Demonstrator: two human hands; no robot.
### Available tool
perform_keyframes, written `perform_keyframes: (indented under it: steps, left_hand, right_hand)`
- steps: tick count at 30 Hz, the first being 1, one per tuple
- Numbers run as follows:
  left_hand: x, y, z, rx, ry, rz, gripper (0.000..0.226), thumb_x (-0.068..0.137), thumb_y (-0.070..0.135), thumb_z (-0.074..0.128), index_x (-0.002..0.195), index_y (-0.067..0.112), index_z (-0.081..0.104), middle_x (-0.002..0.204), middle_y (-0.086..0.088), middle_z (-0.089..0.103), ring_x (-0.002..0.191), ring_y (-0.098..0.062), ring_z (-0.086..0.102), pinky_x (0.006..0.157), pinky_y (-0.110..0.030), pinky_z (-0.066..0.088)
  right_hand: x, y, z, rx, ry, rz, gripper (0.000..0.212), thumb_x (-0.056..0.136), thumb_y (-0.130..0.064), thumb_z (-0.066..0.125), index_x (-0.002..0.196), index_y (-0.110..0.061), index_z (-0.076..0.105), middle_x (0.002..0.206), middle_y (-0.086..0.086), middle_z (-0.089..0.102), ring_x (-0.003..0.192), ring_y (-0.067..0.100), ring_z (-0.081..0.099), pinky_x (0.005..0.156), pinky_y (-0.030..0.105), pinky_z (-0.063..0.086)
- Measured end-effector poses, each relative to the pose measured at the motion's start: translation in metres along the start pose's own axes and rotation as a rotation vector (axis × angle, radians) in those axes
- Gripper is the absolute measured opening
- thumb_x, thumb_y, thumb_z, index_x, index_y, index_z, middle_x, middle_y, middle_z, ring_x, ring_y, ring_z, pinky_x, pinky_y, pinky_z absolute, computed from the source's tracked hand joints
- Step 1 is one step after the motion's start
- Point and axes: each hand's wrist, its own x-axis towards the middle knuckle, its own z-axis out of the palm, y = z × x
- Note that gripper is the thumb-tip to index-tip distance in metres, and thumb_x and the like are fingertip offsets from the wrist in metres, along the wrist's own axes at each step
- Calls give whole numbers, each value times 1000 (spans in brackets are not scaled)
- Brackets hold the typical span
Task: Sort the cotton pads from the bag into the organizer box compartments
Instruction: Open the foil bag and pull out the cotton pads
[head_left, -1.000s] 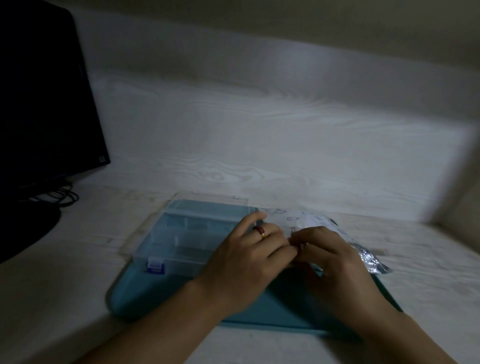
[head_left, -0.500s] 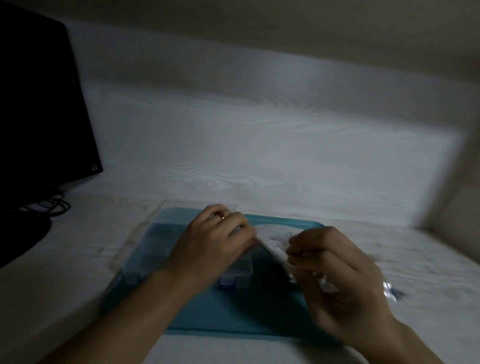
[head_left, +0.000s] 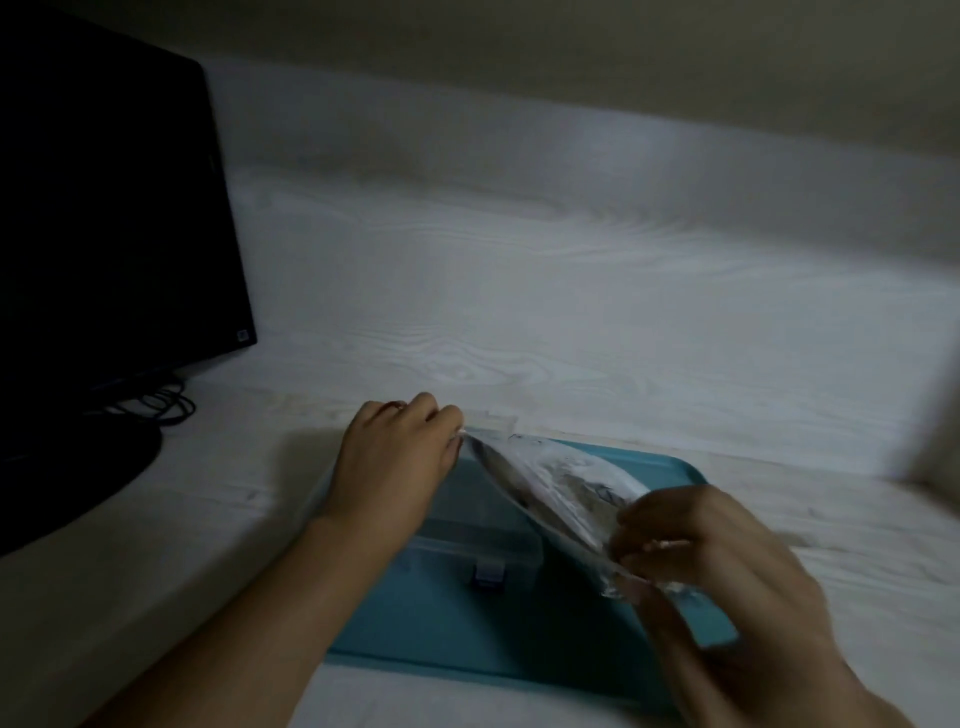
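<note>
A clear plastic bag (head_left: 556, 493) with white contents is stretched between both my hands above a teal tray (head_left: 431, 629). My left hand (head_left: 400, 462) pinches the bag's far corner. My right hand (head_left: 696, 561) pinches the near edge of the bag. Under the bag and my left hand sits the clear organizer box (head_left: 467, 540), lid shut, with a blue latch at its front. Single cotton pads cannot be made out inside the bag.
A dark monitor (head_left: 104, 208) stands at the left with its round base and cables (head_left: 161, 405) on the white wood-grain desk (head_left: 779, 519). A white wall panel rises behind the tray.
My hands have pulled apart, left hand going back and left, right hand nearer to me, and the bag is now drawn out long between them over the box.
</note>
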Motion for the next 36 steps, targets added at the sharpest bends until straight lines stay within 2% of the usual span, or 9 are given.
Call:
perform_keyframes:
  steps: [5, 9, 13, 17, 22, 27, 31, 34, 36]
  left_hand:
    - [-5, 17, -12, -202, -33, -35, 16, 77, 18, 67, 92, 20, 61, 84, 4, 64, 70, -22, 61, 67, -34, 49]
    - [-8, 43, -20, -301, -73, 193, 12, 84, 27, 53, 85, 19, 62, 85, 5, 60, 76, -17, 54, 75, -30, 43]
    - [-16, 54, -12, -228, -208, 272, 21, 88, 39, 49, 83, 24, 63, 84, 9, 59, 78, -15, 56, 79, -27, 39]
    - [-21, 61, -7, -259, -331, 229, 38, 94, 46, 35, 115, 28, 61, 112, 11, 61, 97, -15, 59, 88, -30, 46]
    - [-23, 68, -2, -293, -446, 189, 66, 94, 61, 11, 153, 34, 24, 160, 13, 23, 135, -15, 41, 111, -30, 31]
    - [-19, 74, 5, -231, -267, 240, 58, 102, 60, 14, 141, 25, 39, 149, -7, 48, 93, -24, 69, 78, -31, 57]
    - [-3, 85, -2, -156, -314, 299, 70, 77, 66, 48, 133, 25, 45, 136, -1, 54, 101, -20, 63, 84, -26, 48]
    - [12, 95, 0, -62, -416, 381, 84, 65, 67, 61, 137, 26, 47, 139, 0, 49, 128, -28, 44, 107, -37, 27]
    - [20, 105, -1, 1, -381, 413, 85, 63, 70, 58, 137, 29, 50, 136, -2, 55, 126, -33, 48, 109, -41, 20]
  right_hand:
    - [-7, 23, -3, 195, -266, 211, 20, 80, -15, 60, 100, -14, 64, 106, -1, 60, 101, 22, 59, 80, 38, 47]
    - [-10, 25, 0, 297, -65, 392, 27, 93, -31, 46, 106, -16, 64, 106, -2, 64, 102, 20, 61, 84, 29, 45]
    - [-20, 52, 7, -37, -35, 719, 37, 88, -53, 43, 112, -30, 61, 112, -14, 59, 106, 8, 58, 88, 26, 45]
    - [-30, 75, 13, -88, -255, 1073, 51, 93, -50, 49, 134, -21, 53, 131, 4, 53, 114, 23, 55, 97, 36, 43]
    - [-31, 82, 10, -137, -281, 1123, 48, 92, -56, 48, 126, -24, 58, 122, 3, 59, 108, 24, 57, 91, 36, 43]
    - [-37, 93, 8, -16, -276, 1182, 75, 75, -80, 46, 123, -24, 60, 113, 2, 65, 106, 21, 61, 94, 40, 48]
    - [-32, 89, 1, 85, -160, 1138, 25, 94, -39, 55, 82, -20, 68, 76, -7, 71, 74, 8, 65, 71, 29, 53]
    - [-31, 85, -3, 125, -87, 1063, 23, 95, -21, 52, 76, -22, 67, 70, -8, 70, 63, 2, 62, 59, 26, 48]
    - [-33, 86, -3, 77, -85, 992, 23, 95, -18, 51, 77, -18, 66, 71, -3, 68, 66, 9, 63, 61, 32, 49]
